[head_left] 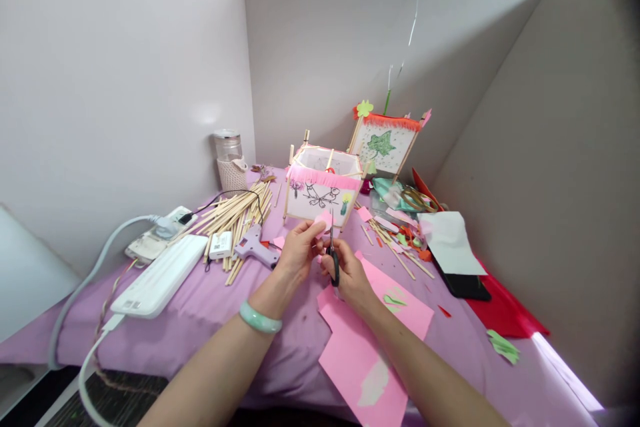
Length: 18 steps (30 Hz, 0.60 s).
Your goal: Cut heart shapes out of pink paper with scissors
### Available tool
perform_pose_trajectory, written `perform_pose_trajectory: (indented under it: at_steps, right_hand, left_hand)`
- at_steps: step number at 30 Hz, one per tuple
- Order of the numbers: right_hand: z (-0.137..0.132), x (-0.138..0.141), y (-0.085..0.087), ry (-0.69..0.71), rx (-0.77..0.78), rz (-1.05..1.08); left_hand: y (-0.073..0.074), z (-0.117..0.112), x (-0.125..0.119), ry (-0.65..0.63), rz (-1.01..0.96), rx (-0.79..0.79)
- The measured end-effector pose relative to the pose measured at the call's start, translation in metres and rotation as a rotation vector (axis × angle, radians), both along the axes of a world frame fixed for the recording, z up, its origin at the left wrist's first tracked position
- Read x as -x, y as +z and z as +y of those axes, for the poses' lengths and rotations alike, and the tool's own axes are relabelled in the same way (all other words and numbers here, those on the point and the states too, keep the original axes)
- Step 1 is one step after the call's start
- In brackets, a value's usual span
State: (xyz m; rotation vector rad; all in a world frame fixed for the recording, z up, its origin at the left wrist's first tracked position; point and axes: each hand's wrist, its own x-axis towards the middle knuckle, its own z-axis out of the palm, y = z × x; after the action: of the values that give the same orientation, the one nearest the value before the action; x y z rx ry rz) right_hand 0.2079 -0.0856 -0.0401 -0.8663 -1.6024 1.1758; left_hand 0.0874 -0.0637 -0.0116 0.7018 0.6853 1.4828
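Between the fingers of my left hand (299, 250) is a small piece of pink paper (324, 219), held up over the purple cloth. My right hand (349, 267) grips black-handled scissors (334, 265), blades pointing up and away beside the pink piece. Whether the blades touch the paper I cannot tell. Just beyond both hands stands a stick-framed paper lantern (324, 193) with a pink fringe and drawn birds on its front. Under my right forearm lies a large sheet of pink paper (345, 337) with cut-out edges and green scraps on it.
Wooden sticks (235, 210), a purple glue gun (256, 247) and a white power strip (159, 277) are at left. A second lantern (383, 143) stands behind. At right are paper scraps (407, 235), a white sheet (453, 240) over a black phone (465, 285), and red fabric (510, 317).
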Motion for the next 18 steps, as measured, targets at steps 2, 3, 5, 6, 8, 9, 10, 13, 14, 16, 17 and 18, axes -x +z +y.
perform_pose_trajectory:
  at_steps: [2,3,5,6,8,9,10,13,14,16,17,18]
  right_hand:
    - [0.0005,-0.0001,-0.0008,-0.001,-0.001,-0.003]
    - [0.0008,-0.0001,-0.0012,-0.002,-0.001,-0.006]
    - [0.0012,-0.0002,-0.0019,-0.002,-0.003,-0.009]
    - [0.0013,-0.0003,-0.002,-0.002,-0.003,-0.01]
    - [0.0013,-0.0002,-0.0018,-0.002,-0.004,-0.011]
    - [0.0012,-0.0001,-0.0016,-0.004,-0.005,-0.012]
    - [0.0011,-0.0001,-0.0013,-0.004,-0.005,-0.015]
    - [0.0008,0.0001,-0.0009,-0.007,-0.001,-0.023]
    - [0.0008,0.0001,-0.001,-0.009,-0.001,-0.026]
    - [0.0009,-0.0001,-0.0015,-0.02,-0.007,-0.031]
    - [0.0009,-0.0002,-0.0017,-0.025,-0.01,-0.034]
    - [0.001,-0.0003,-0.0019,-0.028,-0.011,-0.038]
  left_hand:
    - [0.0,0.0004,-0.0001,0.003,0.004,-0.001]
    - [-0.0001,0.0006,-0.0001,0.004,0.006,0.0]
    - [-0.0004,0.001,0.0,0.004,0.009,0.003]
    - [-0.0006,0.001,0.0002,0.002,0.009,0.005]
    - [-0.0011,0.001,0.0005,-0.004,0.009,0.005]
    - [-0.0014,0.001,0.0007,-0.005,0.01,0.004]
    - [-0.0018,0.0011,0.0008,-0.008,0.011,0.004]
    - [-0.003,0.0017,0.0009,-0.012,0.011,0.005]
    - [-0.0033,0.0021,0.0009,-0.013,0.009,0.004]
    - [-0.0032,0.0023,0.0009,-0.013,0.005,0.004]
    - [-0.0027,0.0021,0.001,-0.013,0.006,0.004]
    - [-0.0019,0.0016,0.0012,-0.014,0.008,0.003]
